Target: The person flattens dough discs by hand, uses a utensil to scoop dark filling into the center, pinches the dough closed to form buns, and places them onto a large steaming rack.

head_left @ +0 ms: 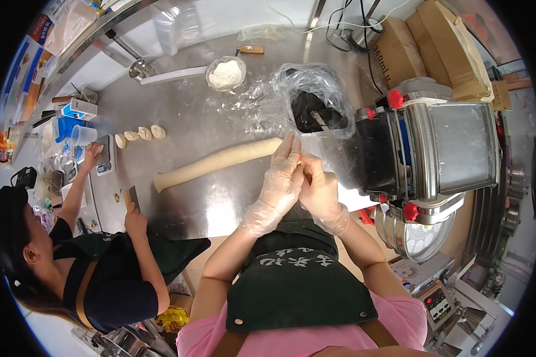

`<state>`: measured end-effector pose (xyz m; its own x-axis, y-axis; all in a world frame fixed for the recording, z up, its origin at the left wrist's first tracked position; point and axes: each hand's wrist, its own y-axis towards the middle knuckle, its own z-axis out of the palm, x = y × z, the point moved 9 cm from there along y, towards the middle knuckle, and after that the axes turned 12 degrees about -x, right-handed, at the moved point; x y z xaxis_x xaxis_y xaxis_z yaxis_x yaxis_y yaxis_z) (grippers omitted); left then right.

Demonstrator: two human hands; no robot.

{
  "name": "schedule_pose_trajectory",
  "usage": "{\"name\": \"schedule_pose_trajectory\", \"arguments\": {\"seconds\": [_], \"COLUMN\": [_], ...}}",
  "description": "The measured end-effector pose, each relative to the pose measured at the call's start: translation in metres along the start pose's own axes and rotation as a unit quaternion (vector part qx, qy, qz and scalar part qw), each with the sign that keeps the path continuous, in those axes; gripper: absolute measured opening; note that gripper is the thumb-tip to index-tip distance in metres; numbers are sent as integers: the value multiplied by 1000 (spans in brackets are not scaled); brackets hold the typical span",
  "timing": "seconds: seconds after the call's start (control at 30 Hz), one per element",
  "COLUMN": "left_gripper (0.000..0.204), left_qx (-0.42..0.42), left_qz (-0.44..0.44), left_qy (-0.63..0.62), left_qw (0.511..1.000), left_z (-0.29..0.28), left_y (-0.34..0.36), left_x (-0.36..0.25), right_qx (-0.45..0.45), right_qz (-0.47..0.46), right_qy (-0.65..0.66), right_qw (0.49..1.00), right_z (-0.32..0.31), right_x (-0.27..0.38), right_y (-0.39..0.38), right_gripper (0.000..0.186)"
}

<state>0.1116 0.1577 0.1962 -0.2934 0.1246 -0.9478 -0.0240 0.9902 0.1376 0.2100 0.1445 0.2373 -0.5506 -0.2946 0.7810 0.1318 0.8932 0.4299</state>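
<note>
My left hand [281, 183] and my right hand [321, 189], both in clear plastic gloves, meet in front of me above the table's near side. Their fingers are pinched together at the tips; whatever lies between them is too small and covered to name. A long roll of pale dough [217, 163] lies slantwise on the steel table, its right end just beside my left fingers. Beyond my hands stands a plastic-lined tub [345, 126] of dark, nearly black filling, with a flat-handled tool [319, 119] stuck in it.
A bowl of flour [226, 74] and a wooden-handled tool [251, 50] lie farther back. Several dough pieces [143, 133] sit left, near a scale [105, 157]. A co-worker there holds a scraper [130, 197]. A roller machine [432, 149] stands right, cardboard boxes [452, 50] behind it.
</note>
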Motion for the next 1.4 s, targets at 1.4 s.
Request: {"name": "schedule_pose_trajectory", "arguments": {"seconds": [1.4], "left_gripper": [76], "left_qx": [394], "left_qz": [-190], "left_qy": [-167], "left_qw": [884], "left_z": [30], "left_y": [17], "left_x": [40], "right_qx": [378], "right_qz": [-201], "right_qy": [8], "right_qw": [904], "right_z": [7], "right_x": [28], "right_y": [-12], "right_gripper": [21]}}
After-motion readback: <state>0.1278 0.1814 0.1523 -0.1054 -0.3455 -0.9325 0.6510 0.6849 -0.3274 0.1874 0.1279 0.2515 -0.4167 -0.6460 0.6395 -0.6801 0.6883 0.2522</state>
